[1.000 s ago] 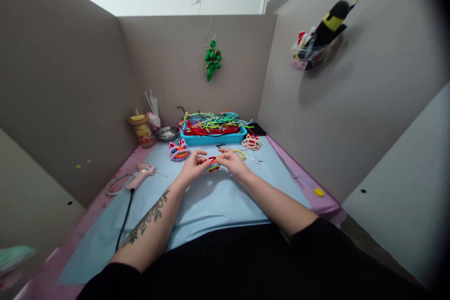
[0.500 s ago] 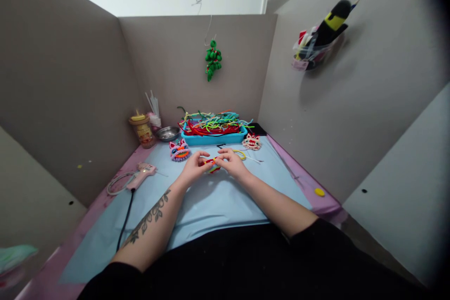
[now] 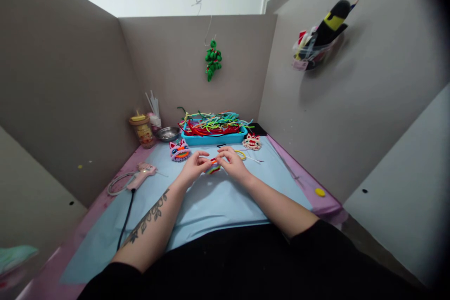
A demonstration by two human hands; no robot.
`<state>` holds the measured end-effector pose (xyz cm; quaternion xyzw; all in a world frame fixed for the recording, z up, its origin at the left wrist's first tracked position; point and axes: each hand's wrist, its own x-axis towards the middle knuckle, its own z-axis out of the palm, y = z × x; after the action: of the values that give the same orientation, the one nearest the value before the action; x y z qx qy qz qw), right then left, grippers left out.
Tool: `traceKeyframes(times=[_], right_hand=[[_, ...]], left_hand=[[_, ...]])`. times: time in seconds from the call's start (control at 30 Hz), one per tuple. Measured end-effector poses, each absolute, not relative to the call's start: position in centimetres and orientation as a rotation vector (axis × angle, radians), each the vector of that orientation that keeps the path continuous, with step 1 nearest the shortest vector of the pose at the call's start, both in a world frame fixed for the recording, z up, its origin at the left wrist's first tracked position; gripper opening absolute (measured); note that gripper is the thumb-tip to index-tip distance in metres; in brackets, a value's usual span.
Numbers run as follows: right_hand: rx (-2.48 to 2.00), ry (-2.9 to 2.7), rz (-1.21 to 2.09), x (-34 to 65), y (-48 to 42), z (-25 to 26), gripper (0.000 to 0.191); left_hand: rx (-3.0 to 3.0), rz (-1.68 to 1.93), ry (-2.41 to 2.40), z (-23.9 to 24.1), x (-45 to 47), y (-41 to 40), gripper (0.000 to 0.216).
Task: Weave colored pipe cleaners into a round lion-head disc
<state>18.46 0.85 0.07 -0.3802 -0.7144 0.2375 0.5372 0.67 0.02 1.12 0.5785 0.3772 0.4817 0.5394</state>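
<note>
Between my two hands is a small rainbow-striped pipe-cleaner piece (image 3: 212, 168), with red and orange along its upper edge. My left hand (image 3: 195, 167) pinches its left side, and my right hand (image 3: 230, 163) grips its right side; the fingers partly cover it. Behind my left hand sits a purple pipe-cleaner lion head (image 3: 180, 151). A cream and red lion head (image 3: 251, 141) lies beyond my right hand. Close to my right fingers are a yellow loop (image 3: 241, 154) and a thin white stick (image 3: 253, 160).
A blue tray (image 3: 214, 140) heaped with coloured pipe cleaners stands at the back, beside a metal bowl (image 3: 168, 133) and a lidded cup (image 3: 142, 130). On the left lies a pink glue gun (image 3: 140, 176) with its cord. Grey partitions (image 3: 197, 65) enclose the table.
The striped piece has turned a little between my fingers, so more of its coloured stripes show. My right fingers have shifted slightly; both hands stay in about the same place.
</note>
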Motion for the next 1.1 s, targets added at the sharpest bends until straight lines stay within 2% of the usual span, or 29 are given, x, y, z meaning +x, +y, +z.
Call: traceKeyframes(times=[0.13, 0.63, 1.1], right_hand=[[-0.954, -1.551, 0.665, 19.1, 1.5, 0.0, 0.021], [-0.838, -1.568, 0.995, 19.8, 1.4, 0.6, 0.023], [-0.953, -1.589, 0.888, 19.1, 1.6, -0.3, 0.019]], left_hand=[[1.354, 1.183, 0.868, 1.2, 0.6, 0.0, 0.054], [1.374, 1.168, 0.829, 1.8, 0.4, -0.4, 0.049], [1.474, 1.181, 0.876, 1.5, 0.6, -0.4, 0.043]])
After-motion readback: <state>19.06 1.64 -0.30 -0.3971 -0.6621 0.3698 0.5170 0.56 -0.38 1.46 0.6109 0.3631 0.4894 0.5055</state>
